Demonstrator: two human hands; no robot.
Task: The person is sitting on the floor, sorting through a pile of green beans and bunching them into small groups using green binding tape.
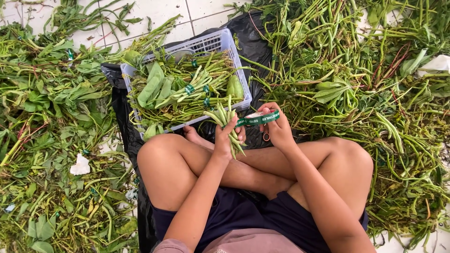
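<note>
Knees [164, 159] — left hand [225, 136] grips stems [226, 122].

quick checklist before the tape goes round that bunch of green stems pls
1. Bunch of stems gathered in the left hand: ok.
2. Roll of green tape held in the right hand: ok.
3. Tape end drawn out to the bunch: ok, the strip reaches the stems.
4. Stem ends lined up evenly: cannot tell, the hand hides the lower part.
5. Room in the white basket for another bunch: not ok, taped bundles fill it.
6. Small scissors near the right hand: ok.
</note>
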